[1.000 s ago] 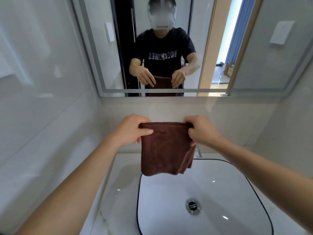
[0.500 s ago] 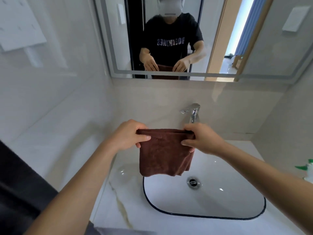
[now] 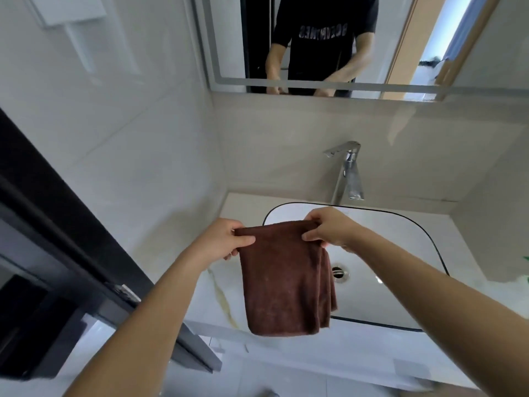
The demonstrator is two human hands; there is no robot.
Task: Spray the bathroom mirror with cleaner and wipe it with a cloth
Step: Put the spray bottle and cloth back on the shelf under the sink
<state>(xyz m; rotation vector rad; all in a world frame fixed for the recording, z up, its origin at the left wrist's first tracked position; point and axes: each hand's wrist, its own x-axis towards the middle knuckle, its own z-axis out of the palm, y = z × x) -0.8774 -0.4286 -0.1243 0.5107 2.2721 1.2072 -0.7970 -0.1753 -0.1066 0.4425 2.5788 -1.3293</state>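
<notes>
Two bare hands are holding a folded brown cloth [image 3: 286,285] by its upper edge, above the near left part of a white basin [image 3: 400,282] with a thin dark rim. Left hand [image 3: 223,239] is pinching the left upper corner, its thumb lying across the near face of the fabric and its fingers curling behind. Right hand [image 3: 326,229] is pinching the right upper corner in the same manner, thumb on the near side and fingers wrapped behind the fold. Both forearms are reaching in from the near edge, one on each side of the cloth. Between the hands the upper edge is running nearly level, and the rest of the cloth is hanging straight down in several layers, its lower edge falling in front of the near rim of the basin and the white countertop [image 3: 217,296]. A round metal drain [image 3: 340,273] is showing just right of the hanging cloth. At the far side of the basin a chrome faucet [image 3: 347,173] is standing upright against the tiled wall. Above it, at the far top, the mirror [image 3: 472,38] is showing a reflection of the person's dark shirt and lowered arms, well apart from the cloth. A dark cabinet edge [image 3: 71,239] is running diagonally along the left.
</notes>
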